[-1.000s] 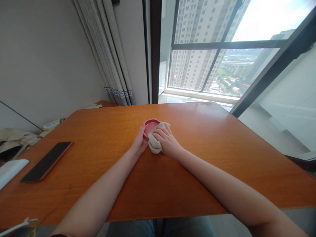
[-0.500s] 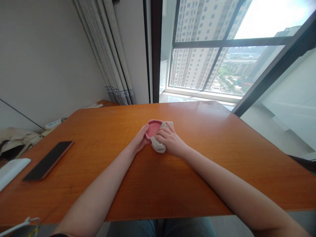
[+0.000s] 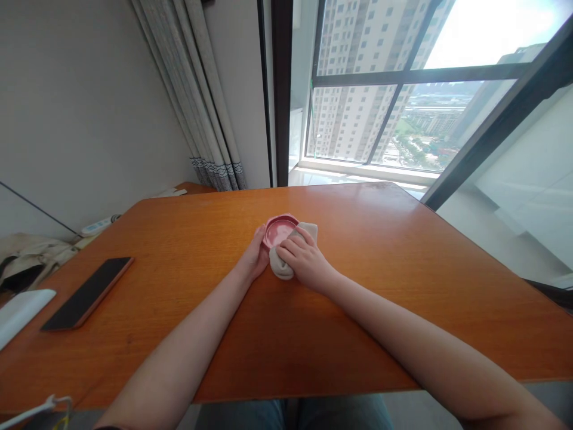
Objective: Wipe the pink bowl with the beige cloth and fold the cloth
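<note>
A shallow pink dish (image 3: 278,228) with a raised rim is held over the middle of the wooden table (image 3: 367,334). My left hand (image 3: 256,254) grips its left edge, thumb along the rim and the other fingers mostly hidden behind. A folded light-grey cloth (image 3: 282,267) lies against the near right part of the dish. My right hand (image 3: 308,260) is closed over the cloth, pressing it to the dish's rim and inside. The right side of the dish is hidden by cloth and fingers.
A dark phone-like slab (image 3: 92,292) lies on the table at the left, beside a white object (image 3: 22,307) at the edge. A white cable (image 3: 42,409) shows at the lower left corner. Beyond the far edge stand a curtain (image 3: 201,101) and a large window (image 3: 358,119).
My right hand and the cloth have shifted slightly left and down across the dish. The dish has tilted or turned a little, showing more of its far rim.
</note>
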The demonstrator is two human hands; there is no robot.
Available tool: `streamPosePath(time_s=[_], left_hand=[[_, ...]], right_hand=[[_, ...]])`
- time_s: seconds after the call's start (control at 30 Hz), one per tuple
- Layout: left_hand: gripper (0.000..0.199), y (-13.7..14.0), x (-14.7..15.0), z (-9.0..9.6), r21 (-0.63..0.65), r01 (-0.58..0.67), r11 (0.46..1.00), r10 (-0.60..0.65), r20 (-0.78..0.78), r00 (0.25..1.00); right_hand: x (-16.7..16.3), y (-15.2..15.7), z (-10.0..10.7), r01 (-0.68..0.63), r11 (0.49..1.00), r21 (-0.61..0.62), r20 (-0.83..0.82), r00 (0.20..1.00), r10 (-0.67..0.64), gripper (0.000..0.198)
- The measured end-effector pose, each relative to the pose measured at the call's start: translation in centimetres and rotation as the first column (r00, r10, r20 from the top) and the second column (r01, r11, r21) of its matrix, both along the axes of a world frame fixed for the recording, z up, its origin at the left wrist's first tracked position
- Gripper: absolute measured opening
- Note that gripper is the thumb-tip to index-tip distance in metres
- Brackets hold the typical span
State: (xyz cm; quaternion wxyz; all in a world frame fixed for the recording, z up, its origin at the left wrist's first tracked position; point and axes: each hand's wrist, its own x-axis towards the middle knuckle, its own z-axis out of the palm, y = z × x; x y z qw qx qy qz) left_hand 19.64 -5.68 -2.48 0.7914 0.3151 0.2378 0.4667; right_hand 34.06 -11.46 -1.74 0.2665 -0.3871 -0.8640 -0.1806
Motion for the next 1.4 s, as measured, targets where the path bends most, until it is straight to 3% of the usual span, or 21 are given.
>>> streamPosePath(time_s=[0.1,0.2,0.43,0.6,0.67,0.73,0.8,0.9,0.97,1.1,1.3,1.4], left_hand=[[0.039,0.5,-0.6,0.3,0.070,0.008,0.998,-0.004,-0.057,0.998],[0.039,0.9,-1.0,0.4,0.113,0.018,0.993,-0.002,-0.144,0.990],[0.036,1.3,-1.0,-0.5,0.161,-0.147,0.976,0.191,-0.301,0.934],[0.023,0.7,0.1,-1.0,0.179,-0.315,0.932,0.345,-0.172,0.923],[0.024,0.4,0.3,-0.8,0.130,-0.298,0.946,0.313,-0.118,0.942],[0.027,0.2,0.3,-0.5,0.081,-0.200,0.976,0.206,-0.068,0.976],[0.030,0.2,0.1,-0.2,0.036,-0.116,0.993,0.117,-0.029,0.993],[0.029,0.2,-0.1,0.0,-0.031,-0.149,0.988,0.148,-0.019,0.989],[0.030,0.3,-0.1,-0.2,-0.048,-0.170,0.984,0.169,-0.027,0.985],[0.033,0.5,0.1,-0.5,-0.061,-0.128,0.990,0.126,-0.030,0.992],[0.030,0.6,0.1,-0.2,-0.025,-0.183,0.983,0.185,0.080,0.979],[0.033,0.1,0.3,0.2,0.040,-0.158,0.987,0.153,0.103,0.983]], right_hand=[[1.1,0.3,0.6,-0.090,0.996,-0.016,0.056,0.994,0.091,0.026],[1.7,0.4,1.0,-0.094,0.995,-0.047,0.058,0.994,0.096,0.025],[0.9,-0.1,0.5,-0.069,0.996,-0.061,0.069,0.995,0.073,0.025],[-0.8,-0.5,-0.3,-0.039,0.997,-0.059,-0.030,0.999,0.038,0.028],[-0.8,-0.7,-0.4,-0.077,0.996,-0.049,-0.121,0.990,0.071,0.032],[-0.2,-0.9,-0.2,-0.078,0.997,-0.013,-0.284,0.956,0.071,0.037],[0.8,-0.9,0.4,0.005,1.000,0.013,-0.501,0.865,0.002,0.039],[1.8,-0.3,1.3,0.048,0.998,-0.051,-0.709,0.702,-0.070,0.043],[2.0,0.4,1.5,-0.054,0.990,-0.127,-0.755,0.652,-0.061,0.044],[1.3,1.5,0.2,-0.215,0.952,-0.217,-0.780,0.625,-0.036,0.045],[-0.4,1.4,-2.2,-0.184,0.946,-0.266,-0.710,0.701,-0.064,0.058],[-1.3,1.2,-3.0,-0.151,0.939,-0.309,-0.754,0.641,-0.145,0.059]])
